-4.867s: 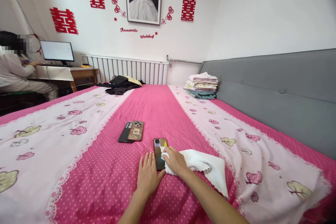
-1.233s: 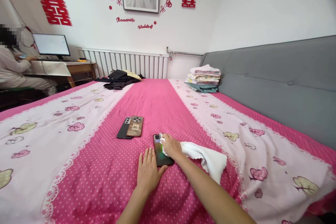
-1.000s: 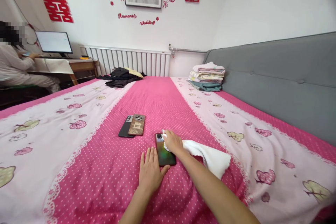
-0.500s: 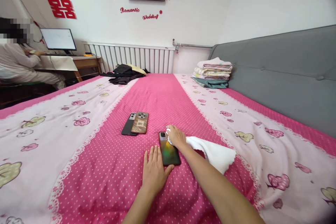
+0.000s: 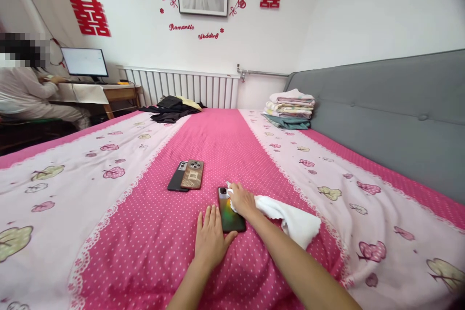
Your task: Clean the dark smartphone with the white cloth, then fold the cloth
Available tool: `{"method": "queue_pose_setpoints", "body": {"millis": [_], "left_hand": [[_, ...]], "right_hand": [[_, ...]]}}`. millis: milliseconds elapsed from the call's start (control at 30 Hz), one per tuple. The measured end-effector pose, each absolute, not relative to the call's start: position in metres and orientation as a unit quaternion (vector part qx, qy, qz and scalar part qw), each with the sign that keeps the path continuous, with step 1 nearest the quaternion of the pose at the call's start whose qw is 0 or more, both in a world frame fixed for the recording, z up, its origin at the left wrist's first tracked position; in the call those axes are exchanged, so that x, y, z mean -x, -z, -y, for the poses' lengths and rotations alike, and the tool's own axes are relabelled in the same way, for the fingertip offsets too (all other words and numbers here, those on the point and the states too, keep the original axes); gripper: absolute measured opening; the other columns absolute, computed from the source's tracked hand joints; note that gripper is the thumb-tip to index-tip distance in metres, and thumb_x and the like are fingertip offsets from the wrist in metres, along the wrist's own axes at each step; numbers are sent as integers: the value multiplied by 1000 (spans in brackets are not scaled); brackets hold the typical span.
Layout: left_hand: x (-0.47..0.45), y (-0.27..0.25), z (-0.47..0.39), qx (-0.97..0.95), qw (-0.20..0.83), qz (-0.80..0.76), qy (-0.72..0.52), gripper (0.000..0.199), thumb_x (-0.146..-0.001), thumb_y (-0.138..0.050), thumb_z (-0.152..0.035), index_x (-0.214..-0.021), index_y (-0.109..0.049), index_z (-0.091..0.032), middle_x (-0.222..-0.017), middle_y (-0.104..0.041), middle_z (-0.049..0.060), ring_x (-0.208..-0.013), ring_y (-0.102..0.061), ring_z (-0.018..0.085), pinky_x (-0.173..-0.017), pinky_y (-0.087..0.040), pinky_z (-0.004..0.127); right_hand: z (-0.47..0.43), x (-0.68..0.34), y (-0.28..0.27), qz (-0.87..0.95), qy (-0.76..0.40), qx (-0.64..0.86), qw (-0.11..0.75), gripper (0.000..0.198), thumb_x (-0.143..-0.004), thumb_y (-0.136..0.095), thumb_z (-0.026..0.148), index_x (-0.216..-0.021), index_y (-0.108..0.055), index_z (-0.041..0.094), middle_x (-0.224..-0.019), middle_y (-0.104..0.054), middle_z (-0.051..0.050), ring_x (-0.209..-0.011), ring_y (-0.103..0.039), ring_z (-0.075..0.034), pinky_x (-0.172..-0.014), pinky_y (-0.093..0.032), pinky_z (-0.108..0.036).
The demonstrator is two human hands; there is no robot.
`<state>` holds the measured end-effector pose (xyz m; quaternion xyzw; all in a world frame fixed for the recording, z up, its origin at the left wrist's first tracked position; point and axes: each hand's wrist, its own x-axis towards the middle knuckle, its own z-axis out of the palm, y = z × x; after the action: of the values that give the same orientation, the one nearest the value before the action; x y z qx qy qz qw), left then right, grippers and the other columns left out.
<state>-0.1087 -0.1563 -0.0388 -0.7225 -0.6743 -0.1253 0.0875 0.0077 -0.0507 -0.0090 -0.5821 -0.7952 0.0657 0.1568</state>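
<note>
A smartphone (image 5: pixel 232 219) with a shiny, dark back that gleams green and yellow lies on the pink dotted bedspread. My left hand (image 5: pixel 210 237) is spread flat along its left and lower edge, fingers stretched out. Over the phone's upper right side, by the camera, my right hand (image 5: pixel 242 200) is closed on a white cloth (image 5: pixel 296 218). A bit of the cloth shows under my fingertips; the rest trails right past my wrist onto the bed. Farther off to the left, a brown phone (image 5: pixel 193 174) partly overlaps a black phone (image 5: pixel 176 178).
Dark clothes (image 5: pixel 170 109) lie at the bed's far left, and folded bedding (image 5: pixel 289 109) is stacked at the far right against a grey headboard (image 5: pixel 381 111). A person (image 5: pixel 25 87) sits at a desk with a monitor (image 5: pixel 84 62). Behind the bed is a radiator (image 5: pixel 181 85).
The camera view has tilted up slightly, so everything sits lower in the picture. My right hand with the cloth stays at the phone's upper right; my left hand keeps its place.
</note>
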Motion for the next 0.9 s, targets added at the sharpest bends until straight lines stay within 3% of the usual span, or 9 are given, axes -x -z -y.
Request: {"method": "queue_pose_setpoints", "body": {"millis": [900], "left_hand": [[116, 47, 152, 729, 128, 657, 144, 64, -81, -46, -48, -128, -48, -5, -133, -47, 18, -126, -40, 32, -103, -30, 50]], "right_hand": [[145, -33, 11, 835, -49, 512, 193, 17, -89, -43, 30, -103, -52, 26, -99, -59, -1, -88, -59, -19, -62, -36, -26]]}}
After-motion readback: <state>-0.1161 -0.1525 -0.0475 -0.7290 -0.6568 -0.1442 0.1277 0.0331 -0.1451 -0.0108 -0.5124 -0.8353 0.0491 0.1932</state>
